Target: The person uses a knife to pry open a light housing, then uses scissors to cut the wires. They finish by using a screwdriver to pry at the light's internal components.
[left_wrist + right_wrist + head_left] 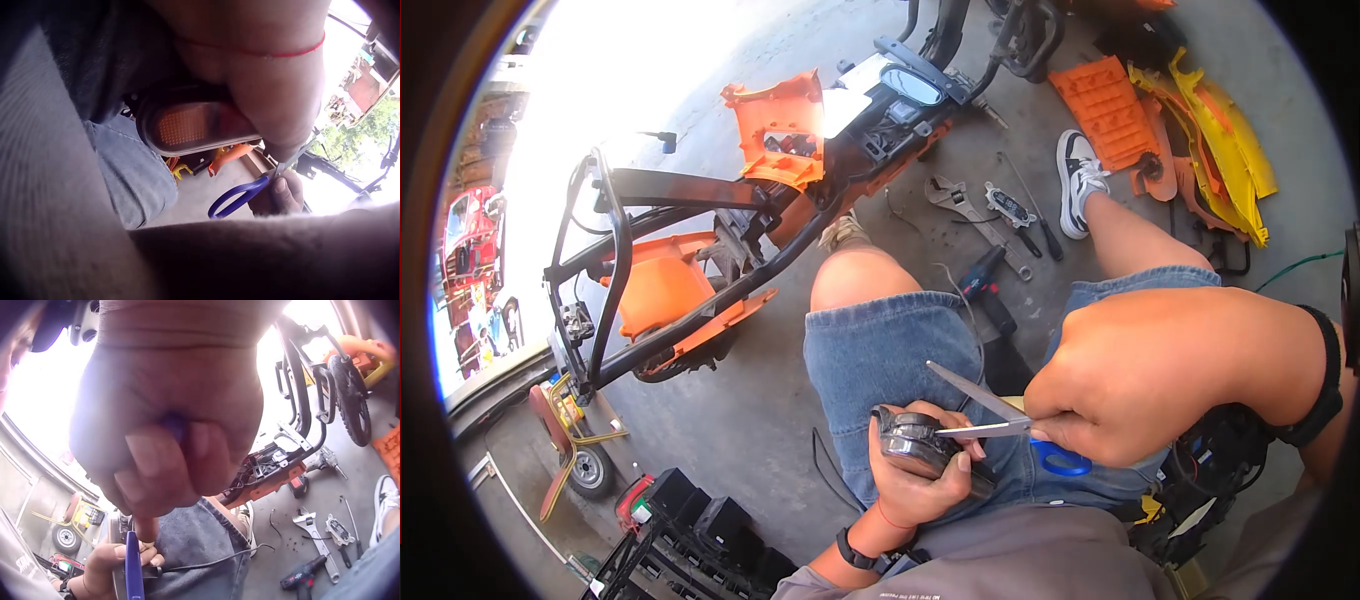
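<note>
My left hand [913, 492] grips a dark-rimmed vehicle light [915, 447] above my lap. In the left wrist view its lens [182, 127] shows an orange section beside a darker red one. With curled fingers my right hand [1140, 365] holds a pair of scissors [982, 430] with blue handles [1062, 460]. The scissor blades are spread apart. One blade reaches the edge of the light, next to the left fingertips, while the other points up and away. A thin dark cable [219, 562] runs from near the left hand across the jeans.
A stripped motorbike frame [785, 245] with orange panels stands ahead. On the floor lie a cordless drill [988, 290], an adjustable wrench [960, 203], a display unit [1010, 207] and a screwdriver [1050, 235]. Orange and yellow panels [1215, 140] lie far right. Black crates [690, 510] stand at lower left.
</note>
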Demonstrator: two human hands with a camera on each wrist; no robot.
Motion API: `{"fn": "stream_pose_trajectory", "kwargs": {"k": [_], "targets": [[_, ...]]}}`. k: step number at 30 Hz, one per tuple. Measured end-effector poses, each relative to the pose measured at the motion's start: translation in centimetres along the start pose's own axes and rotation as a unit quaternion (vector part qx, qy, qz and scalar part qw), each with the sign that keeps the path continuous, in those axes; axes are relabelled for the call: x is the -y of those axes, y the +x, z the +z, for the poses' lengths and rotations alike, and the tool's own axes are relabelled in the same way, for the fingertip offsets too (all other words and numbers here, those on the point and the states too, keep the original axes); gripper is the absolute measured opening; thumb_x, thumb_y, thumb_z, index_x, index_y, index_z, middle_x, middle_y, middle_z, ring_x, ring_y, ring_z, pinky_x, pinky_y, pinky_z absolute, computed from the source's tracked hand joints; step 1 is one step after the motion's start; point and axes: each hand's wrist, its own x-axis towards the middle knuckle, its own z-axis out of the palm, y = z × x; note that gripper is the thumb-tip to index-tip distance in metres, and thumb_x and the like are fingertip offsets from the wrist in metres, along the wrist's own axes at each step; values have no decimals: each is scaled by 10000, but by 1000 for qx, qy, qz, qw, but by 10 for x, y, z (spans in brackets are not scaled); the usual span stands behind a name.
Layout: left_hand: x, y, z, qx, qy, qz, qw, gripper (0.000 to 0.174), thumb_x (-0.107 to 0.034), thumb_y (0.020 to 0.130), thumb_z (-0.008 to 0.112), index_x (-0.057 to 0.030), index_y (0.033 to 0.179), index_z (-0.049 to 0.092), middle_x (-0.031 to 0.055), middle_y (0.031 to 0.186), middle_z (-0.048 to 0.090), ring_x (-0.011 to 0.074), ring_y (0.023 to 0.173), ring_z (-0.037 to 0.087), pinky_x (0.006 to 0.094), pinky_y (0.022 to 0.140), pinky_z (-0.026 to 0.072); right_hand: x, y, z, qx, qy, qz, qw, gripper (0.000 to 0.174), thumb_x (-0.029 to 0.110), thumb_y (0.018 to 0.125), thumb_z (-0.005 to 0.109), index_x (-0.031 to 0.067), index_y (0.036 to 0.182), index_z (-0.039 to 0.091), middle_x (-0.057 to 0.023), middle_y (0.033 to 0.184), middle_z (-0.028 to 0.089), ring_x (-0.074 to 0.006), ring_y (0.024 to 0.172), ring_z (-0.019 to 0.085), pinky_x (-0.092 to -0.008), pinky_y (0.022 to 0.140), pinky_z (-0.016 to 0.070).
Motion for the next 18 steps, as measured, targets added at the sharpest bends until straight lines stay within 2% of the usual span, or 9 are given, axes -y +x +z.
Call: {"fn": "stream_pose_trajectory", "kwargs": {"k": [2, 6, 8, 9, 11, 15, 17, 18], "targets": [[1, 0, -4, 44, -27, 12, 999, 506, 124, 773, 651, -46, 1089, 294, 190, 965, 570, 256, 826, 652, 396, 731, 580, -2, -1, -1, 9, -2, -6, 1000, 198, 210, 888, 628, 52, 793, 700, -193, 643, 638, -408, 604, 626, -477, 568, 509], [2, 0, -4, 56, -44, 16, 997, 501, 117, 780, 662, -51, 1078, 296, 186, 961, 567, 254, 825, 647, 393, 723, 574, -8, -3, -1, 12, 2, -21, 1000, 194, 216, 890, 631, 59, 802, 703, -185, 652, 644, -406, 612, 626, -474, 572, 510], [1, 1, -3, 54, -68, 8, 996, 497, 99, 789, 679, -53, 1078, 305, 183, 954, 567, 250, 814, 642, 392, 721, 569, -6, -2, -5, 27, 16, -12, 999, 256, 159, 875, 532, -19, 800, 700, -245, 712, 655, -427, 685, 648, -483, 665, 536], [1, 1, -5, 55, -66, 7, 996, 497, 99, 789, 679, -53, 1078, 305, 183, 954, 567, 250, 814, 642, 392, 721, 569, -10, -2, -4, 26, 17, -13, 999, 256, 159, 875, 532, -19, 800, 700, -245, 712, 655, -427, 685, 648, -483, 665, 536], [2, 2, -8, 79, -81, -3, 994, 493, 79, 795, 693, -61, 1078, 314, 183, 952, 569, 250, 812, 638, 398, 729, 563, -20, -1, 0, 1, -1, -67, 998, 181, 223, 888, 639, 70, 811, 700, -168, 653, 648, -389, 616, 630, -465, 571, 508], [0, 3, -8, 84, -93, -9, 992, 496, 73, 789, 697, -70, 1078, 321, 183, 952, 571, 251, 814, 637, 404, 737, 557, -29, 3, 0, -4, 13, -95, 995, 203, 256, 893, 652, 76, 814, 699, -155, 638, 643, -382, 607, 628, -459, 554, 499], [-1, 3, -9, 86, -94, -17, 992, 502, 70, 783, 697, -76, 1082, 321, 185, 956, 571, 251, 818, 634, 408, 741, 554, -24, 4, -6, 33, 18, -64, 997, 289, 255, 887, 617, -7, 847, 732, -217, 704, 666, -407, 702, 663, -462, 669, 538], [-1, 3, -10, 85, -93, -17, 992, 502, 70, 783, 697, -76, 1082, 321, 185, 956, 571, 251, 818, 634, 408, 741, 554, -25, 4, -6, 33, 19, -65, 997, 289, 255, 887, 617, -7, 847, 732, -217, 704, 666, -407, 702, 663, -462, 669, 538]]}}
